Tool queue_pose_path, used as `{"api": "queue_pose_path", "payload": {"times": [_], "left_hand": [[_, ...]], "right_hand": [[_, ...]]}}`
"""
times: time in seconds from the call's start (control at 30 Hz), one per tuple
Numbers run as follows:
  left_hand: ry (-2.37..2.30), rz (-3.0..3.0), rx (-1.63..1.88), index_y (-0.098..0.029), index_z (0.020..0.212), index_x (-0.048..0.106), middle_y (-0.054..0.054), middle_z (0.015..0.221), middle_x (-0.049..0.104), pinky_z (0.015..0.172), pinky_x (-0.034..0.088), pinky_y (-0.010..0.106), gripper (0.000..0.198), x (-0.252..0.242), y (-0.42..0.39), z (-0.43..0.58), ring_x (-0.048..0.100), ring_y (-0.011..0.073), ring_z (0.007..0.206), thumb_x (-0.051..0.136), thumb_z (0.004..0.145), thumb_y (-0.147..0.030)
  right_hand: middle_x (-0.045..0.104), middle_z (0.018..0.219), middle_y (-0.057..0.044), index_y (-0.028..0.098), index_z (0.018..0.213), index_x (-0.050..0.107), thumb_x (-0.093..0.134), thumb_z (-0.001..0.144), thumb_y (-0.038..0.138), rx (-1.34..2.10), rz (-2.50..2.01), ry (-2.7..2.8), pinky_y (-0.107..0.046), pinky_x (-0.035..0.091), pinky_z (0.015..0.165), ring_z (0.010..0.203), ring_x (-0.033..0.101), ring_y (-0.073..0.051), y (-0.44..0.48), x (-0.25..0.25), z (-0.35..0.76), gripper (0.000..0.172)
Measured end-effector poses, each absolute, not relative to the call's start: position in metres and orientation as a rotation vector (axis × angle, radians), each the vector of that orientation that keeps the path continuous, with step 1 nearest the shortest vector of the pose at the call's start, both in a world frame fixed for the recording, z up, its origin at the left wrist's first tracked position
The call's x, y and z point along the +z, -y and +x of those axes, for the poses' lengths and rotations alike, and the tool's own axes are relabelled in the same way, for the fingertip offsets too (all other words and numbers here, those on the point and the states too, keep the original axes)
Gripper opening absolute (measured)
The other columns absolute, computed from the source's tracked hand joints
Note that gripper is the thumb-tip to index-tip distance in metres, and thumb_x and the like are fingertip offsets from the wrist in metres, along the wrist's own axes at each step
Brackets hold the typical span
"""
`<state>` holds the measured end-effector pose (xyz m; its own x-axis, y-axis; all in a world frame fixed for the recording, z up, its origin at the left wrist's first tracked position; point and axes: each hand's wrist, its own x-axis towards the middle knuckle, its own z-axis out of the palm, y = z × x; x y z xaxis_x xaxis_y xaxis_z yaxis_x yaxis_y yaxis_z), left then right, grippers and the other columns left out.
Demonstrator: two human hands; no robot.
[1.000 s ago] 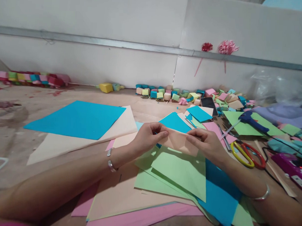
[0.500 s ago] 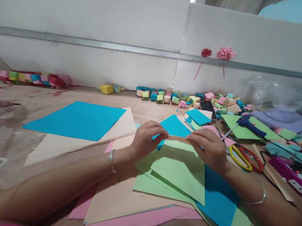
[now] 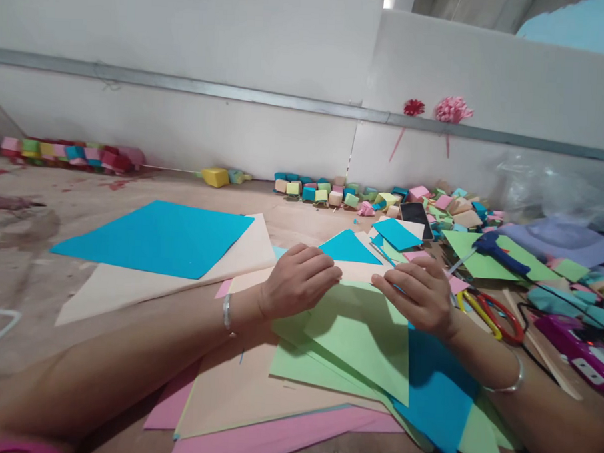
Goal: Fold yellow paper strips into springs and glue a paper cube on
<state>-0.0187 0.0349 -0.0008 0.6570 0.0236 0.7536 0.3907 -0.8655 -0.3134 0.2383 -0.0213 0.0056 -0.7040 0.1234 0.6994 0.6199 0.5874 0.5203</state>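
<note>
Between my two hands stretches a small peach-coloured piece of paper (image 3: 359, 272), its pale face partly showing. My left hand (image 3: 302, 281) is closed on its left end, fingers curled over with the knuckles up. At the other end my right hand (image 3: 419, 295) pinches it; the thumbs are mostly hidden. Light green paper sheets (image 3: 361, 342) lie overlapping just below the hands. Under them are a larger peach sheet (image 3: 235, 390) and, to the right, a blue sheet (image 3: 440, 386). A blue paper piece (image 3: 351, 247) lies just behind the held paper.
At left a big blue sheet (image 3: 156, 239) rests on a cream sheet. To the right are scissors (image 3: 501, 319), a blue glue gun (image 3: 501, 253), a purple power strip (image 3: 579, 352) and a phone (image 3: 416, 220). Folded paper cubes (image 3: 316, 192) line the white wall.
The held paper has tilted from a thin edge to show more of its face. My left hand's fingers have rolled over it, and the right hand has shifted slightly.
</note>
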Motion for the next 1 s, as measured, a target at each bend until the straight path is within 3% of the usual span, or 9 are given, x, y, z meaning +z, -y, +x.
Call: {"api": "queue_pose_path", "payload": {"times": [0.07, 0.27, 0.4, 0.57, 0.8, 0.9, 1.0], "left_hand": [[0.353, -2.425, -1.096, -0.02, 0.092, 0.056, 0.001, 0.08, 0.065, 0.067, 0.039, 0.029, 0.006, -0.001, -0.032, -0.017, 0.056, 0.0149, 0.075, 0.056, 0.091, -0.026], [0.114, -2.315, -1.052, -0.015, 0.1, 0.056, 0.002, 0.08, 0.068, 0.063, 0.039, 0.029, 0.018, 0.003, -0.031, -0.023, 0.058, 0.0149, 0.072, 0.062, 0.084, -0.011], [0.162, -2.41, -1.126, -0.015, 0.099, 0.06, 0.004, 0.082, 0.068, 0.065, 0.045, 0.029, 0.015, 0.001, -0.032, -0.021, 0.06, 0.016, 0.075, 0.061, 0.085, -0.01], [0.768, -2.842, -1.613, -0.018, 0.087, 0.07, 0.005, 0.081, 0.066, 0.061, 0.048, 0.022, 0.012, 0.004, -0.029, -0.011, 0.061, 0.0121, 0.071, 0.058, 0.087, -0.015], [1.93, -3.168, -1.948, -0.015, 0.093, 0.071, 0.002, 0.075, 0.067, 0.059, 0.051, 0.022, 0.022, 0.005, -0.026, -0.004, 0.062, 0.0111, 0.063, 0.072, 0.072, -0.022], [2.089, -3.169, -1.903, -0.015, 0.088, 0.071, 0.0, 0.068, 0.064, 0.056, 0.047, 0.021, 0.022, -0.002, -0.03, -0.004, 0.058, 0.0097, 0.059, 0.075, 0.068, -0.023], [2.121, -3.208, -1.767, -0.015, 0.081, 0.07, -0.001, 0.063, 0.063, 0.053, 0.043, 0.02, 0.014, -0.005, -0.031, -0.004, 0.053, 0.0085, 0.056, 0.073, 0.068, -0.021]], "right_hand": [[0.071, 0.079, -0.003, 0.014, 0.095, 0.066, 0.071, 0.079, 0.008, -1.057, -0.574, 2.199, -0.035, 0.045, 0.075, 0.076, 0.063, -0.016, 0.023, 0.006, 0.238, 0.017], [0.072, 0.077, -0.003, 0.014, 0.093, 0.067, 0.075, 0.076, 0.009, -1.106, -0.543, 2.183, -0.036, 0.045, 0.074, 0.075, 0.063, -0.016, 0.028, 0.01, 0.237, 0.019], [0.072, 0.08, -0.003, 0.018, 0.094, 0.068, 0.073, 0.077, 0.009, -1.004, -0.6, 2.175, -0.036, 0.045, 0.076, 0.077, 0.064, -0.017, 0.025, 0.008, 0.237, 0.02], [0.068, 0.079, -0.005, 0.019, 0.083, 0.067, 0.066, 0.082, 0.016, -0.321, -0.902, 1.93, -0.031, 0.047, 0.072, 0.077, 0.062, -0.017, 0.018, 0.003, 0.236, 0.004], [0.049, 0.06, 0.003, 0.017, 0.069, 0.061, 0.067, 0.078, 0.04, 1.057, -1.324, 1.54, -0.022, 0.032, 0.048, 0.053, 0.04, -0.009, 0.005, -0.004, 0.245, 0.025], [0.047, 0.057, 0.005, 0.016, 0.07, 0.062, 0.068, 0.074, 0.04, 1.216, -1.432, 1.501, -0.022, 0.029, 0.047, 0.049, 0.038, -0.007, 0.001, -0.006, 0.247, 0.025], [0.05, 0.051, 0.004, 0.016, 0.068, 0.063, 0.066, 0.073, 0.036, 1.124, -1.579, 1.61, -0.023, 0.03, 0.046, 0.047, 0.042, -0.009, 0.001, -0.005, 0.245, 0.021]]}}
